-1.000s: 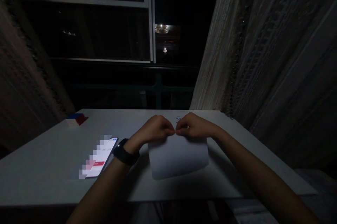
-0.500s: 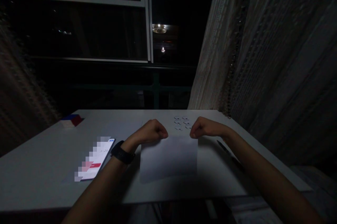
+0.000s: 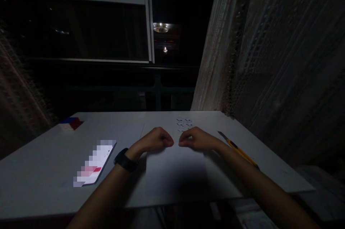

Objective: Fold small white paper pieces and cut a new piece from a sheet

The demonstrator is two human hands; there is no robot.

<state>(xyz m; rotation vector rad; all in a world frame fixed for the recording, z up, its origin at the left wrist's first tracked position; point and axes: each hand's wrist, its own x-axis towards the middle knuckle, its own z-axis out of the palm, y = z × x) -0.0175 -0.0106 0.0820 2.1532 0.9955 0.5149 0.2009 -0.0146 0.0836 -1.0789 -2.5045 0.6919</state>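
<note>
A sheet of white paper (image 3: pixel 175 173) is in front of me near the table's front edge. My left hand (image 3: pixel 159 139), wearing a dark watch (image 3: pixel 125 160), has its fingers closed in a pinch at the sheet's far edge. Close beside it, my right hand (image 3: pixel 196 138) is also closed in a pinch at that far edge, with a small gap between the fingertips of the two hands. Just beyond the hands lie several small pale pieces with dark marks (image 3: pixel 180 124), partly covered by my right hand. A yellow utility knife (image 3: pixel 239 152) rests beside my right forearm.
A lit phone (image 3: pixel 97 162), its screen partly pixelated, lies left of my left forearm. Another pale sheet (image 3: pixel 130 132) is on the white table (image 3: pixel 40 171) behind it. A red, blue and white block (image 3: pixel 70 124) sits at the far left. Curtains (image 3: pixel 211 53) hang behind the table.
My right hand has slid left along the paper's far edge towards my left hand. The paper and both hands are slightly nearer me. More of the yellow knife shows beside my forearm.
</note>
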